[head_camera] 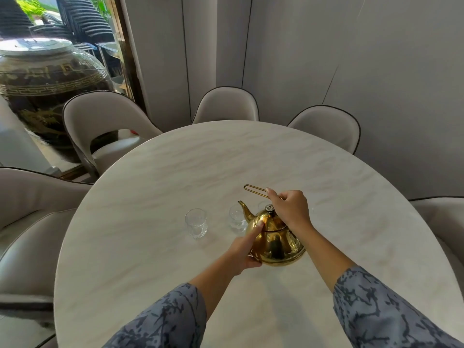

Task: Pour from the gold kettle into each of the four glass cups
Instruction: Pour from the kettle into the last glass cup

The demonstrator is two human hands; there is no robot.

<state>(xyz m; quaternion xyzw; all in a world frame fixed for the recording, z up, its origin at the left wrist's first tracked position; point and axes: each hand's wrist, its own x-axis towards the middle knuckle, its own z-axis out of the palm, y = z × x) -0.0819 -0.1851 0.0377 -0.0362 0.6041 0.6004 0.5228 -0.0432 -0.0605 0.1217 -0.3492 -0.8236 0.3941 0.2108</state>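
The gold kettle (276, 243) stands on the round marble table (175, 172), its spout pointing left and away from me. My right hand (290, 209) grips the thin gold wire handle (253, 190) above the lid knob. My left hand (244, 248) rests against the kettle's left side, index finger up on the body. One glass cup (196, 223) stands clear to the left. A second glass cup (237, 222) sits just behind the spout. The rim of a third cup (263, 204) shows behind the kettle, mostly hidden. Any further cup is hidden by my right hand.
Pale upholstered chairs (100, 121) ring the table at the left, back and right. A large dark ornamented jar (47, 91) with a lid stands at the back left beside a window. White wall panels run behind the chairs.
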